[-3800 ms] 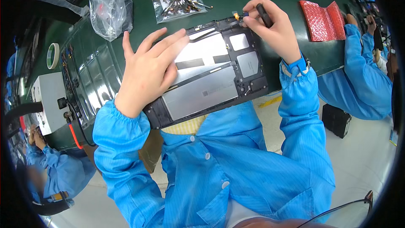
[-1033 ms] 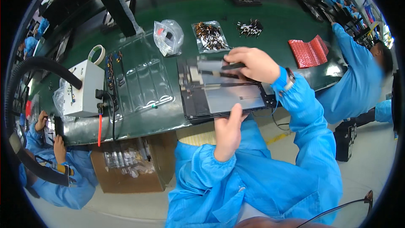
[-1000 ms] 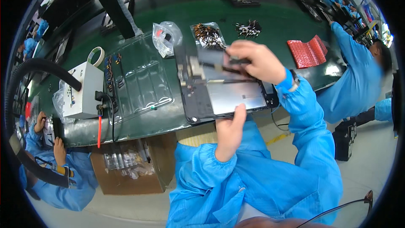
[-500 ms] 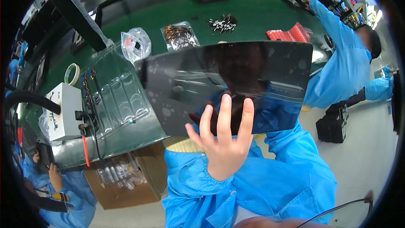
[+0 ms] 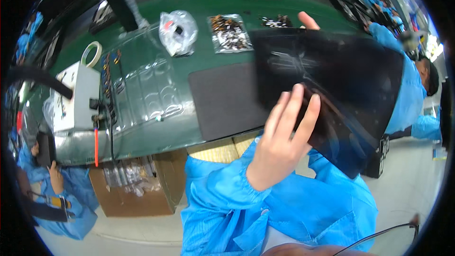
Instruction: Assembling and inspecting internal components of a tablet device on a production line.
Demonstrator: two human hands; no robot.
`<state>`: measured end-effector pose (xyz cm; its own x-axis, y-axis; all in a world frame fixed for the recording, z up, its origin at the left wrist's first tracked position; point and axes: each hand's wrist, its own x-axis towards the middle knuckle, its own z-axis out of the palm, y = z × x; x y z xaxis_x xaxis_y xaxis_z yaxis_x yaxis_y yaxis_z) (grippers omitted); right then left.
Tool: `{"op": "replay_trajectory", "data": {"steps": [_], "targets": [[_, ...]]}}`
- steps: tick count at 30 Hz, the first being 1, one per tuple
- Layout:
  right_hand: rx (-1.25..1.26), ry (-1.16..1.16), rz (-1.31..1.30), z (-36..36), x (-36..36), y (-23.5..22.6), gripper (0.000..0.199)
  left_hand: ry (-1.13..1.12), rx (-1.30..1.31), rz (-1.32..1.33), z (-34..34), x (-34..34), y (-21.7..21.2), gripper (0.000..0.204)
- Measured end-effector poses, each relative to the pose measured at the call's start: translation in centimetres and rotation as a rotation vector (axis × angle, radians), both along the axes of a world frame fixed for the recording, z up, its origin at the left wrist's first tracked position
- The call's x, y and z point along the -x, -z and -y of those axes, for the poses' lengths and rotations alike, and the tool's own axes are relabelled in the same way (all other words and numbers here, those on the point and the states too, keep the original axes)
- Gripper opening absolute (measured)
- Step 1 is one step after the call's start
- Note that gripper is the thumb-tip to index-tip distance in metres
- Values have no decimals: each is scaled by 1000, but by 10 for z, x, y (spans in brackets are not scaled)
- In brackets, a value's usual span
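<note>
A large glossy black flat panel (image 5: pixel 360 80), like a screen, is tilted in the air over the front edge of the bench. Faint reflections and streaks run across its face. My left hand (image 5: pixel 284 137) lies over the lower left part of it, fingers stretched out and apart against the surface. Most of my right hand (image 5: pixel 308 21) is hidden behind the panel. Only a fingertip shows above the top edge, where that hand supports the panel from beneath. A dark grey mat (image 5: pixel 225 99) on the green bench is partly covered by the panel.
Left of the mat are a clear plastic tray (image 5: pixel 149 90), a white control box (image 5: pixel 78 97) with cables, and a tape roll (image 5: pixel 91 54). Behind lie bagged small parts (image 5: pixel 230 33) and a clear bag (image 5: pixel 177 33). A cardboard box (image 5: pixel 137 199) stands below. A co-worker's blue sleeve (image 5: pixel 410 92) is close on the right.
The panel has moved right and turned, its right side dropping lower. The grey mat beneath has come into sight. My left hand has shifted right with the panel, and the view has swung slightly.
</note>
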<state>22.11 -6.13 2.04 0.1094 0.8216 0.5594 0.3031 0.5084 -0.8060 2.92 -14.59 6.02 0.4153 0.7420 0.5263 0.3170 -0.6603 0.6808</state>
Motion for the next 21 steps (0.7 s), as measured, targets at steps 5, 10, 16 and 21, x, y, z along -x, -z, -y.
{"op": "replay_trajectory", "data": {"steps": [5, 10, 16, 21], "targets": [[181, 61, 665, 39, 25, -73, 44, 414, 725, 450, 19, 5, 51, 39], [365, -53, 1024, 4, 42, -13, 39, 231, 1327, 1296, 19, -4, 87, 27], [357, 54, 1082, 16, 47, 5, 43, 700, 1894, 988, 3, 51, 84, 32], [376, 15, 1046, 18, 40, -2, 56, 231, 763, 9, 0, 121, 61, 52]]}}
